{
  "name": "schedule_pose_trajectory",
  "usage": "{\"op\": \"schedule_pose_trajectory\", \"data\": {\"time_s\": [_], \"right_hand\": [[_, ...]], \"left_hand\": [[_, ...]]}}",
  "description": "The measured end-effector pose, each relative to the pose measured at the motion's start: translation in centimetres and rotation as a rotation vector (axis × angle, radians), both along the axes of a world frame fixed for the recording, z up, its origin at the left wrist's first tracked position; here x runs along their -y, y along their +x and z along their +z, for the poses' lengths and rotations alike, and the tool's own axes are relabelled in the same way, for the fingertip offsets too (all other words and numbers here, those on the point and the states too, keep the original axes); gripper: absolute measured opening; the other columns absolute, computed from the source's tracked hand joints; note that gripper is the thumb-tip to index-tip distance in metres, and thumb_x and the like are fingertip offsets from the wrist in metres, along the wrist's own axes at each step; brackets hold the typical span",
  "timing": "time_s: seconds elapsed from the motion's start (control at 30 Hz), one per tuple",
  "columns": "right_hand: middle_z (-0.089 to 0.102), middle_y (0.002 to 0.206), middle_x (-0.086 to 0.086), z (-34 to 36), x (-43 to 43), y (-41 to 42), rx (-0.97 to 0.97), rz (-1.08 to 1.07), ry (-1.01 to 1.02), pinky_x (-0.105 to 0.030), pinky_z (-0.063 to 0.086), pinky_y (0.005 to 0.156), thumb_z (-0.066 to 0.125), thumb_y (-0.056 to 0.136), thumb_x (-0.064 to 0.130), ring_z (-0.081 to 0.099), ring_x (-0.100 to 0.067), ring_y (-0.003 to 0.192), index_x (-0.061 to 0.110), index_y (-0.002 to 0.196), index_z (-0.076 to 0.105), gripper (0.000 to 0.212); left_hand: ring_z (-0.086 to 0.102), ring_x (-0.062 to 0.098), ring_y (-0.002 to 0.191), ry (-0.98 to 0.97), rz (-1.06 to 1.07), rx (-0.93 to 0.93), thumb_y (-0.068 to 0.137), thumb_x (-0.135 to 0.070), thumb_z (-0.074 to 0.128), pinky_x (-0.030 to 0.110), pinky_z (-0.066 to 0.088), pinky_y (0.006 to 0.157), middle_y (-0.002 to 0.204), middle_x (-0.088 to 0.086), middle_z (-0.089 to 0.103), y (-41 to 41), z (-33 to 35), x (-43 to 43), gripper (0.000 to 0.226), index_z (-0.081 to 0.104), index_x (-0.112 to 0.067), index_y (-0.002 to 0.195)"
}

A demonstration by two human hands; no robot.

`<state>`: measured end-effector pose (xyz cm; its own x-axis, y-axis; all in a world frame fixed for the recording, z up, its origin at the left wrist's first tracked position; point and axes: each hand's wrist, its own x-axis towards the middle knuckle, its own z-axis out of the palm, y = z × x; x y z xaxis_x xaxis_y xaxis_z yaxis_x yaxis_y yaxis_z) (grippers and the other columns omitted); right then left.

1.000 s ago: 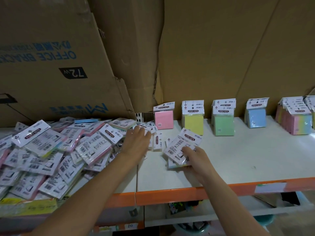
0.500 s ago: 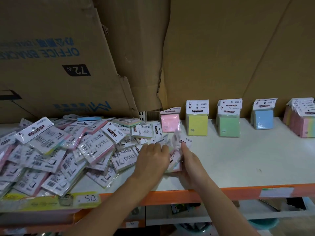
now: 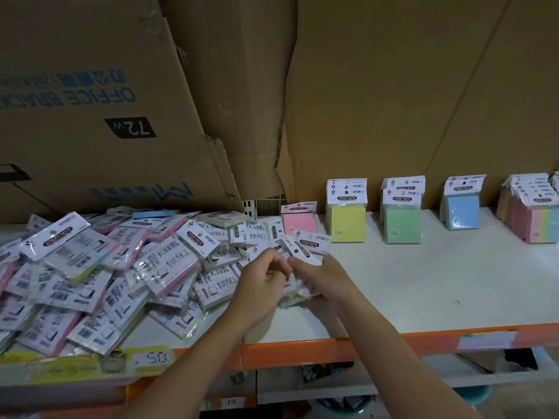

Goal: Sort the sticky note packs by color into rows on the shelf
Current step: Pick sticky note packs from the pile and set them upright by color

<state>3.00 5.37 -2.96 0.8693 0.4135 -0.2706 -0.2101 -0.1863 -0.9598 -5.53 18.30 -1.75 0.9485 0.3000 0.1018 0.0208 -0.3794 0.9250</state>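
Clear-wrapped white-carded sticky note packs (image 3: 308,245): my left grip (image 3: 260,284), back from nine o'clock heap (image 3: 90,267), joins right grip (image 3: 329,279); both curl round them, unsorted.

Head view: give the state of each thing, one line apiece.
held packs, bunched together, header cards uppermost
left hand, fingers curled on the held packs
right hand, grips the held packs
loose pile, unsorted heap, mostly barcode side up
pink pack, standing, leaning back
yellow packs, standing, two deep
green packs, standing, two deep
blue pack, standing
multicolour packs, standing, several deep
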Motion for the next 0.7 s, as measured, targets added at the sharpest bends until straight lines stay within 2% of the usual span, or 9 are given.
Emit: {"op": "schedule_pose_trajectory", "data": {"time_s": [0.07,0.13,0.2,0.27,0.37,0.47,0.57,0.63,0.7], "right_hand": [[0.077,0.085,-0.009,-0.3,0.2,0.2,0.009,-0.001,-0.041,-0.031,0.056,0.058,0.071,0.083,0.019,0.074,-0.026,0.075,0.015,0.093,0.074,0.012],[0.076,0.089,-0.011,-0.6,1.2,0.2,0.002,-0.024,-0.041,-0.031,0.053,0.059,0.07,0.084,0.019,0.072,-0.025,0.075,0.016,0.096,0.073,0.012],[0.077,0.087,-0.009,-0.8,2.6,0.5,-0.024,-0.052,-0.03,-0.024,0.05,0.053,0.07,0.086,0.019,0.068,-0.018,0.068,0.019,0.092,0.071,0.007],[0.076,0.084,-0.01,-0.9,3.7,0.8,-0.021,-0.025,-0.054,-0.023,0.048,0.052,0.07,0.087,0.021,0.067,-0.017,0.066,0.019,0.089,0.07,0.003],[0.075,0.093,-0.017,-0.8,4.1,1.0,0.05,0.056,-0.06,-0.031,0.05,0.066,0.065,0.093,0.032,0.071,-0.029,0.079,0.014,0.099,0.071,0.02],[0.077,0.098,0.001,-0.6,4.0,0.6,0.117,0.104,0.012,-0.02,0.05,0.064,0.06,0.096,0.044,0.073,-0.013,0.086,0.027,0.111,0.07,0.024],[0.076,0.095,0.007,-0.5,4.1,0.1,0.112,0.149,0.093,-0.015,0.05,0.059,0.067,0.093,0.034,0.072,-0.005,0.081,0.032,0.114,0.068,0.021],[0.075,0.09,0.004,-0.7,4.4,0.2,0.115,0.148,0.082,-0.016,0.048,0.055,0.071,0.09,0.019,0.07,-0.011,0.077,0.025,0.113,0.068,0.024],[0.075,0.092,-0.001,-0.7,5.1,0.6,0.11,0.102,0.061,-0.021,0.049,0.056,0.069,0.088,0.008,0.071,-0.018,0.081,0.017,0.11,0.065,0.025]], "left_hand": [[0.056,0.018,0.063,-0.079,0.04,-0.029,0.091,0.004,0.049,0.029,0.047,0.058,0.076,0.004,0.062,0.7,0.1,-0.2,0.038,0.058,-0.027,0.073],[0.057,0.014,0.081,0.075,0.111,-0.024,0.092,-0.002,0.053,0.022,0.045,0.067,0.09,-0.001,0.059,1.3,-0.3,-0.3,0.028,0.056,-0.027,0.08],[0.048,0.015,0.111,0.397,0.114,-0.078,0.093,-0.017,0.06,0.025,0.043,0.085,0.115,-0.005,0.05,1.4,-0.7,-0.5,0.014,0.057,-0.024,0.104],[0.042,0.017,0.121,0.485,0.036,-0.221,0.091,-0.036,0.064,0.031,0.042,0.094,0.128,-0.001,0.041,1.3,-1.6,-0.2,0.042,0.049,-0.021,0.127],[0.049,0.007,0.109,0.295,-0.005,-0.234,0.087,-0.04,0.07,0.019,0.045,0.084,0.125,-0.005,0.039,0.8,-2.4,1.2,0.052,0.044,-0.025,0.129],[0.047,-0.014,0.101,0.091,0.069,-0.034,0.089,-0.024,0.071,-0.003,0.037,0.075,0.118,-0.014,0.04,1.1,-3.2,3.0,0.038,0.045,-0.036,0.116],[0.05,-0.013,0.107,-0.008,0.118,0.075,0.095,-0.003,0.057,-0.001,0.039,0.081,0.118,-0.013,0.046,2.0,-3.0,4.4,0.043,0.048,-0.045,0.104],[0.051,-0.009,0.113,-0.116,0.116,0.061,0.097,0.0,0.051,0.005,0.042,0.083,0.119,-0.014,0.051,2.9,-2.6,4.6,0.045,0.052,-0.045,0.1],[0.052,0.004,0.117,-0.083,0.074,0.049,0.098,-0.003,0.049,0.01,0.045,0.087,0.119,-0.016,0.051,4.2,-2.2,3.8,0.036,0.055,-0.039,0.101]]}}
